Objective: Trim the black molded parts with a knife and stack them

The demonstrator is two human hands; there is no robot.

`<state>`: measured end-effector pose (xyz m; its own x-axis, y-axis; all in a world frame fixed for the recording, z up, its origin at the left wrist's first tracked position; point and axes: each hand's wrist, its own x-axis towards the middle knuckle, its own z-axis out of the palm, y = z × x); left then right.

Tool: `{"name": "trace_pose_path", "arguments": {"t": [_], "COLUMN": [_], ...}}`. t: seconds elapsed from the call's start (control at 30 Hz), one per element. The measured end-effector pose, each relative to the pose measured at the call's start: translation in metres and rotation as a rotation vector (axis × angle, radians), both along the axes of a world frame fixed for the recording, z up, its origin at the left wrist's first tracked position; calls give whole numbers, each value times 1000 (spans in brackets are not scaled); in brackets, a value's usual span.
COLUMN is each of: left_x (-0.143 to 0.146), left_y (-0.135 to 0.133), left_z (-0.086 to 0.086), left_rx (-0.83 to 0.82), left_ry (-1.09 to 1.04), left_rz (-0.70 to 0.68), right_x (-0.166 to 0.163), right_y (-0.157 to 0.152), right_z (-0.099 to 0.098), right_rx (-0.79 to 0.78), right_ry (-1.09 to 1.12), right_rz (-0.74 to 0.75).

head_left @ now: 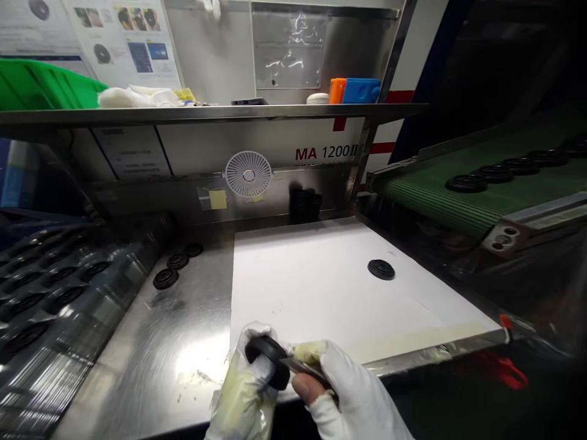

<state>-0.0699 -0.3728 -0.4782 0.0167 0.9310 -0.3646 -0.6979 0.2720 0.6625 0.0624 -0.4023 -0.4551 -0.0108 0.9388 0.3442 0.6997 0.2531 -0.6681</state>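
At the table's near edge, my left hand (243, 388), in a pale glove, grips a black round plastic part (279, 370), tilted on its side. Fingers of my right hand (355, 391), in a white glove with the thumb tip bare, are closed around a knife (297, 365). Its flat metal blade meets the rim of the round part; the handle is mostly hidden in the hand. A similar black disc (381, 269) lies on the white sheet (293, 287) beyond my right hand. Three more black discs (166, 278) sit in a row on the bare metal at left.
Stacked clear trays (92, 318) with several black discs stand at left. A green conveyor belt (426, 189) at right carries several more. Behind the table are a white fan (248, 174) and a shelf (275, 111) bearing a green bin (46, 85) and a blue-and-orange box (360, 91).
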Motion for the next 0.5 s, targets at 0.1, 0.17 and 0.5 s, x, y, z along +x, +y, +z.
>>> {"name": "trace_pose_path", "arguments": {"t": [0.1, 0.17, 0.5], "left_x": [-1, 0, 4], "left_y": [-1, -1, -2], "left_z": [-2, -2, 5], "left_rx": [47, 52, 44], "left_ry": [9, 10, -18], "left_rz": [41, 42, 25], "right_x": [-6, -4, -4], "right_y": [5, 6, 1], "right_z": [-2, -5, -4], "right_rx": [32, 46, 111], "right_ry": [-15, -18, 7], "right_rz": [18, 19, 44]}}
